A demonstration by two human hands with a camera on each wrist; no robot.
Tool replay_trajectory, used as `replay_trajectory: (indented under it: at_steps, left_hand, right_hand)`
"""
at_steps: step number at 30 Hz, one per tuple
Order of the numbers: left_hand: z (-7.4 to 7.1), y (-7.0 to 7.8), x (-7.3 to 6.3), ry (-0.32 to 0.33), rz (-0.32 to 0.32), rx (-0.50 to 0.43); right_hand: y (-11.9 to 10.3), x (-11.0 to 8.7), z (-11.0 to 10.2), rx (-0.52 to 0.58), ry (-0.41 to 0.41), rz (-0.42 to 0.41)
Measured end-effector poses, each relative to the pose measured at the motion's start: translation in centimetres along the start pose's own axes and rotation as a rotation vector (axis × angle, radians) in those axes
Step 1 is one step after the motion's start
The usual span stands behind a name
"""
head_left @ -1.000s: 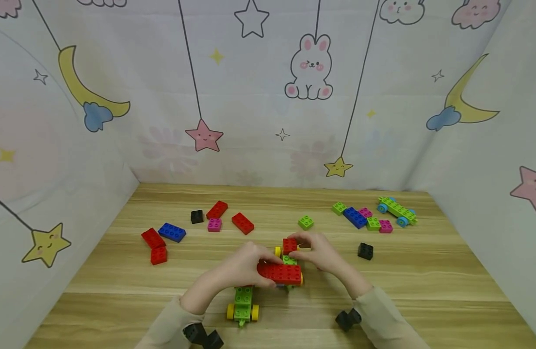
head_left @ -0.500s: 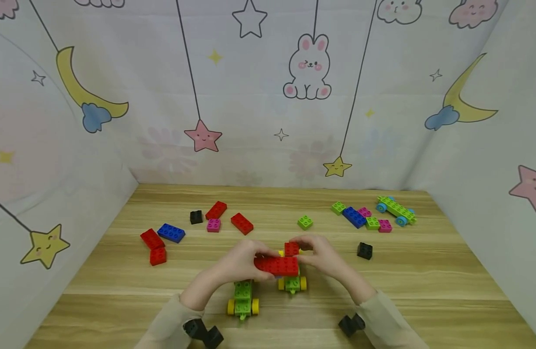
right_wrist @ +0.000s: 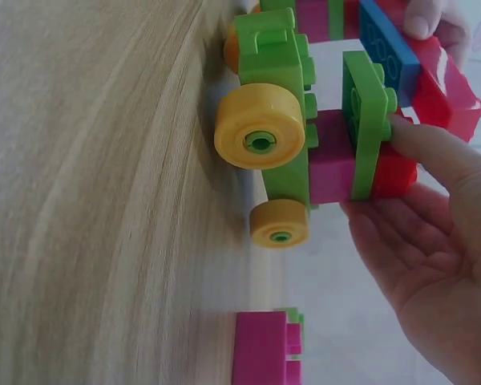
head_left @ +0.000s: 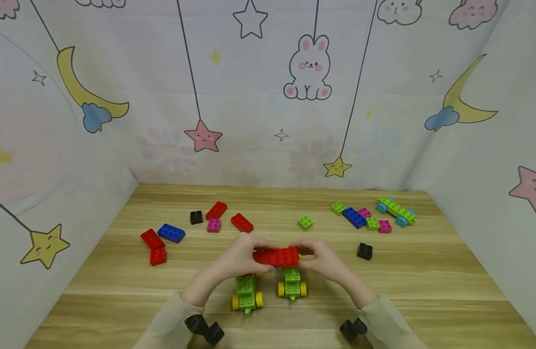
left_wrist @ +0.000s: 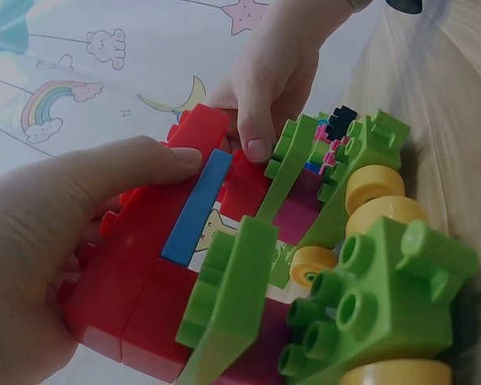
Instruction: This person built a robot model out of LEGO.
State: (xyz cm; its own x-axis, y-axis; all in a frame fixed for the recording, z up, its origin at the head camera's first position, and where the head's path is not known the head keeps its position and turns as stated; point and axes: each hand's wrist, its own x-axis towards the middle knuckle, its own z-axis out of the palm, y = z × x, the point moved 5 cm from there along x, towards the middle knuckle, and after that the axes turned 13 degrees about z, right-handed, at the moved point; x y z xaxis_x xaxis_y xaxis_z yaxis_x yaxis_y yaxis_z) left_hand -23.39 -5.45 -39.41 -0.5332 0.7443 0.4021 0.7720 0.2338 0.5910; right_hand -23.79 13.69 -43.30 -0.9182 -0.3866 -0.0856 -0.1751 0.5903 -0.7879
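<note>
My left hand (head_left: pixel 241 256) grips a long red brick (head_left: pixel 282 257), its thumb along the brick's side. Beneath that brick juts a blue brick (left_wrist: pixel 196 208), and under its near end stands a green toy car (head_left: pixel 246 293) with yellow wheels. A second green car (head_left: pixel 292 282) is to the right, bearing a purple brick (right_wrist: pixel 331 156), a green plate (right_wrist: pixel 367 124) and a small red brick (right_wrist: pixel 394 170). My right hand (head_left: pixel 322 259) pinches that small red brick, thumb touching the green plate. In the head view the long brick hides the small one.
Behind to the left lie red bricks (head_left: pixel 242 222), a blue brick (head_left: pixel 171 232), a pink one (head_left: pixel 213 225) and a black one (head_left: pixel 196 217). Back right are a green car with blue wheels (head_left: pixel 397 210), several small bricks and a black brick (head_left: pixel 365 250).
My left hand has moved away from me with the long red brick, and the left car has shifted the same way. The right car's small red brick has gone out of sight behind it.
</note>
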Motion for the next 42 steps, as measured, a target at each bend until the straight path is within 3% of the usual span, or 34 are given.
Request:
replay_trajectory:
  at_steps: [10,23,42]
  left_hand:
    - [-0.2,-0.2,0.4,0.012,0.002,0.027]
    - [0.0,-0.1,0.8,-0.02,-0.035,0.015]
    - [0.5,-0.5,1.0,-0.058,-0.022,0.013]
  right_hand:
    - [0.0,-0.3,0.1,-0.012,-0.025,-0.042]
    - [0.1,-0.4,0.2,-0.002,-0.035,0.005]
    - [0.3,-0.4,0.3,0.024,-0.036,0.019]
